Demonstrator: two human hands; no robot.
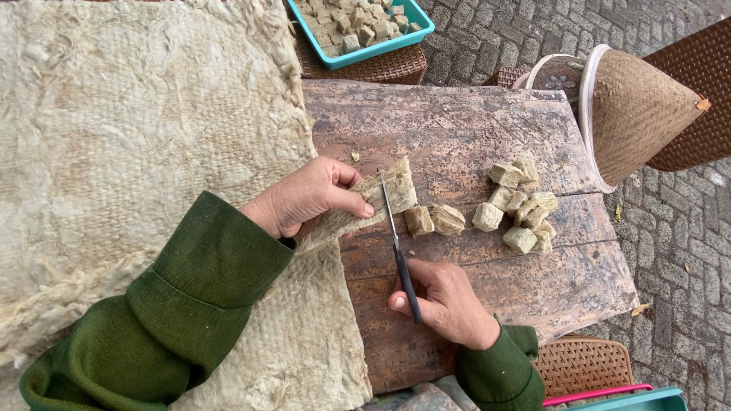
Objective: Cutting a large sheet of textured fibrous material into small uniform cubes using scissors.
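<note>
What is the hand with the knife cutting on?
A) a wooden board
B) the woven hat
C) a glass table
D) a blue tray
A: the right hand holds the knife with its blade down on the fibrous strip, which the left hand pins to the worn wooden board, beside the cut cubes.

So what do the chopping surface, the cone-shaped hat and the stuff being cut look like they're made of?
The chopping surface looks like old unfinished wood: grey-brown, weathered, cracked along the grain. The cone-shaped hat seems woven from plant strips, perhaps bamboo or palm, with a pale rim. The strip under the left hand and the cut cubes look fibrous, matted and beige; the exact fibre is unclear. The knife in the right hand has a metal-looking blade and a dark handle.
</note>
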